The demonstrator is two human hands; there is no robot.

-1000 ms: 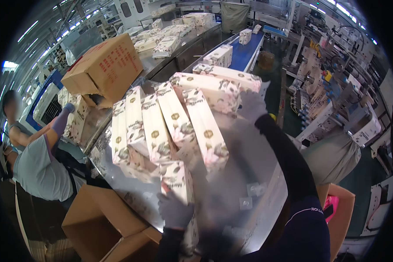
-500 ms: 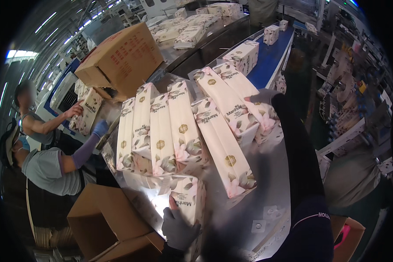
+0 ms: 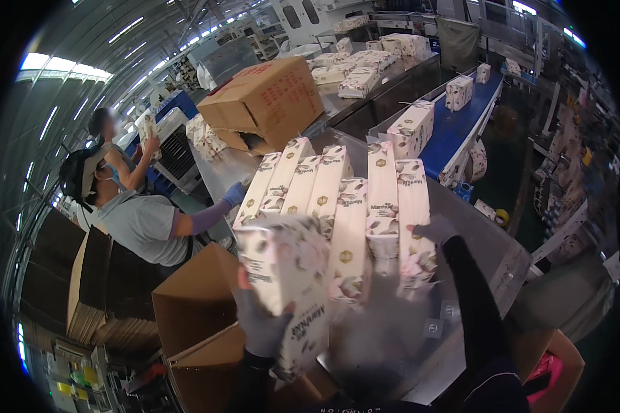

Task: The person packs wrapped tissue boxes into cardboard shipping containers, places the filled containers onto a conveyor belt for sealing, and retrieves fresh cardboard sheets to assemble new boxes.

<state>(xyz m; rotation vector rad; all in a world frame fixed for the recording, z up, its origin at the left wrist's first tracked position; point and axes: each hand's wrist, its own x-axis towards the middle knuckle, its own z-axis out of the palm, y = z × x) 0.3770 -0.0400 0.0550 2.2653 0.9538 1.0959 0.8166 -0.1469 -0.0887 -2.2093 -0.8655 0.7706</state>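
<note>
My left hand (image 3: 263,329), in a grey glove with bare fingertips, grips a floral tissue pack (image 3: 262,268). The pack is tilted and blurred, raised above the near edge of the metal table (image 3: 393,330). A row of several long tissue packs (image 3: 346,258) lies side by side beyond it. My right hand (image 3: 435,232), gloved alike, is on the rightmost tissue pack (image 3: 415,199) of the row, its thumb across the top; its other fingers are partly hidden.
An open cardboard box (image 3: 193,289) stands below the table's left edge; a closed carton (image 3: 262,103) sits at the far left. A blue conveyor (image 3: 455,131) carries more packs at the right. Two co-workers (image 3: 141,224) stand at the left, one holding a pack.
My left hand has lifted its tissue pack off the table. The packs near my right hand now lie straighter, closer in line with the row. The view has swung left.
</note>
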